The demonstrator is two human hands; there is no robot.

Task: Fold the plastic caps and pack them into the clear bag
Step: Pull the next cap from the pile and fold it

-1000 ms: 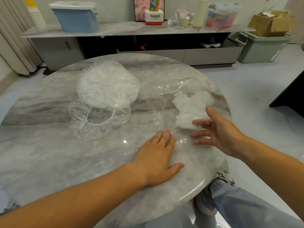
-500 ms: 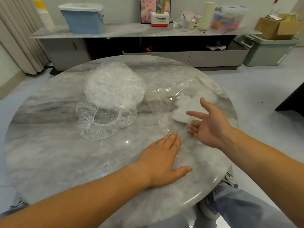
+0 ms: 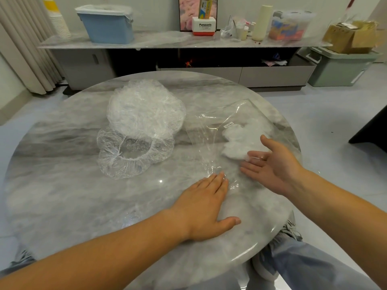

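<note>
Room: a long low sideboard (image 3: pixel 159 39) runs along the far wall, with a blue bin (image 3: pixel 106 26) on its left end.
Table: a round, glossy grey marble table (image 3: pixel 62 195) is directly in front of you.
Loose caps: a stack of crinkled plastic caps (image 3: pixel 144 109) sits left of centre, unfolded. The nearest cap (image 3: pixel 134 155) lies with its elastic rim facing up.
Clear bag: the clear bag (image 3: pixel 217 130) lies flat to the right of the stack, close beside it. Its near end reaches your hands.
Packed caps: a white bundle of folded caps (image 3: pixel 240 139) is inside the bag, towards its right side.
Risk, bag: the film looks slippery on polished stone. If your left hand lifts, the bag may slide or its mouth may close.
Risk, bundle: the folded caps look springy. They could puff open or creep back out if they are not pressed down.
Left hand: your left hand (image 3: pixel 205 208) lies flat, palm down. Its fingers are straight and together, with the tips pinning the bag's near edge. It grips nothing.
Right hand: your right hand (image 3: pixel 274 164) is turned palm up, with its fingers straight and spread. The tips touch the bundle's near edge. It is unclear whether they are inside the bag or on top of it.
</note>
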